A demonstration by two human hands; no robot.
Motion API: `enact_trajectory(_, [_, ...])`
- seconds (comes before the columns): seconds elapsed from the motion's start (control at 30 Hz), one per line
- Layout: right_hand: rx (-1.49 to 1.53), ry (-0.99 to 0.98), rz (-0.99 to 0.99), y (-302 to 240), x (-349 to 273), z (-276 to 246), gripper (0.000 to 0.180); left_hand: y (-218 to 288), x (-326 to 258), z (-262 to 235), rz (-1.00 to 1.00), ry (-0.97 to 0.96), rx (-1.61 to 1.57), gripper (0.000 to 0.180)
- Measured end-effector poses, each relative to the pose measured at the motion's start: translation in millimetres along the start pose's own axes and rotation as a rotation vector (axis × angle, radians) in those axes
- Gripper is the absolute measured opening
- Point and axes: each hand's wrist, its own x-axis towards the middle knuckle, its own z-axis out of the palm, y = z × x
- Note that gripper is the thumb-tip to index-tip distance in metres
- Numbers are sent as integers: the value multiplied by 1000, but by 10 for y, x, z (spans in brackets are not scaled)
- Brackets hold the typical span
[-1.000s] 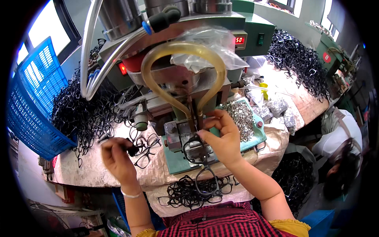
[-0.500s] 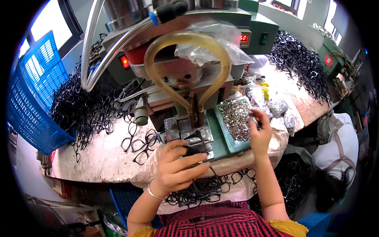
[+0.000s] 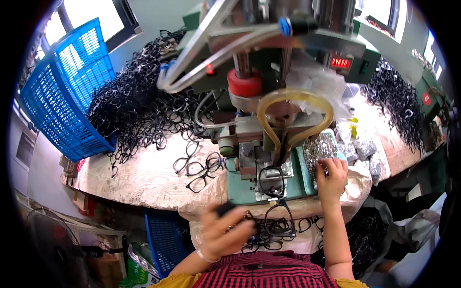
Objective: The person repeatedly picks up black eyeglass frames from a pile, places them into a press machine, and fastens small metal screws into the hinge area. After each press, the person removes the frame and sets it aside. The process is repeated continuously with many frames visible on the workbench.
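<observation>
A black eyeglass frame (image 3: pixel 281 203) rests on the metal fixture (image 3: pixel 276 184) of the press, one rim over the fixture and the other hanging past its near edge. To its left is my left hand (image 3: pixel 224 235), smeared by motion, with fingers apart and no frame in them. A black patch shows at its thumb side; what it is I cannot make out. My right hand (image 3: pixel 332 185) is at the near side of a green tray (image 3: pixel 301 165) of small metal parts (image 3: pixel 319 148). Its thumb and fingertips are pinched together; whatever lies between them is too small to name.
The press, with a looped amber hose (image 3: pixel 262 113), stands over the fixture. Black eyeglass frames pile up at left (image 3: pixel 139 103) beside a tilted blue basket (image 3: pixel 67 101), and at far right (image 3: pixel 394 101). More lie near my lap (image 3: pixel 259 237). Plastic bags (image 3: pixel 366 150) stand right of the tray.
My left hand has let go of the eyeglass frame and moved back toward me and left. My right hand's fingers have closed at the tray. The view has shifted left.
</observation>
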Motion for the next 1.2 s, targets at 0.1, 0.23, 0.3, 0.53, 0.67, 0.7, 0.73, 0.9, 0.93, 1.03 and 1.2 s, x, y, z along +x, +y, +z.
enact_trajectory(0.1, [26, 34, -3, 33, -6, 28, 7, -262, -141, -377, -369, 318, 136, 18])
enact_trajectory(0.23, [127, 73, -30, -8, 128, 49, 6, -810, 335, -378, -463, 128, 340, 14])
enact_trajectory(0.3, [189, 62, 7, -94, 219, 60, 6, -1139, 341, -143, -464, -74, 311, 24])
enact_trajectory(0.53, [276, 67, 170, 75, -30, -60, 8, -2166, -366, 411, -517, -279, 252, 18])
enact_trajectory(0.67, [265, 90, 286, 282, -332, -475, 11, -1913, -208, -128, -1052, -288, -620, 7])
enact_trajectory(0.7, [304, 87, 323, 310, -381, -511, 11, -1784, -171, -176, -1036, -192, -716, 9])
enact_trajectory(0.73, [344, 93, 364, 283, -394, -557, 12, -1676, -156, -190, -1007, -57, -888, 13])
enact_trajectory(0.9, [649, -83, 77, -516, 145, -487, 15, -1436, 1, -82, -849, 158, -1134, 18])
enact_trajectory(0.93, [692, -95, -1, -651, 283, -427, 14, -1465, -11, -19, -838, 167, -1090, 18])
enact_trajectory(1.03, [923, -63, 213, -786, 369, 11, 13, -1349, -35, 187, -935, 360, -1006, 24])
enact_trajectory(1.2, [1286, -143, 553, -715, 281, 126, 15, -1470, -377, 56, -1043, 529, -809, 43])
